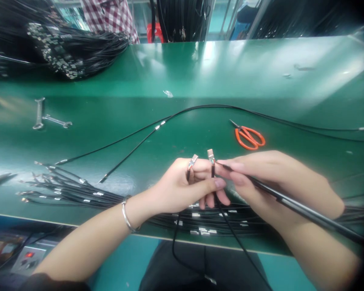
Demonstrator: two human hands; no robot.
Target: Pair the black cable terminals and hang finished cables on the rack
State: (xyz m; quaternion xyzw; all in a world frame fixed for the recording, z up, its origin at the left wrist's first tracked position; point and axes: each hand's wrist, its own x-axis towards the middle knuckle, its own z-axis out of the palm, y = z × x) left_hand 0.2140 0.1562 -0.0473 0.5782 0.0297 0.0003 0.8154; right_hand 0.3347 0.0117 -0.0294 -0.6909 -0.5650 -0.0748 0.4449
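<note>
My left hand (182, 186) is closed around two thin black wires with metal terminals; one terminal (193, 161) and a second terminal (211, 155) stick up above its fingers. My right hand (279, 182) pinches a black sleeve or tube (306, 210) that runs off to the lower right, its tip touching the second wire near the left fingers. Both hands hover over a bundle of black wires (79, 194) lying along the near edge of the green table (200, 72).
Orange scissors (249, 137) lie just beyond the hands. Two wrenches (45, 117) rest at the left. A long black cable (200, 109) loops across the table. A heap of black wires (69, 48) sits far left, behind it a person in a checked shirt (109, 16).
</note>
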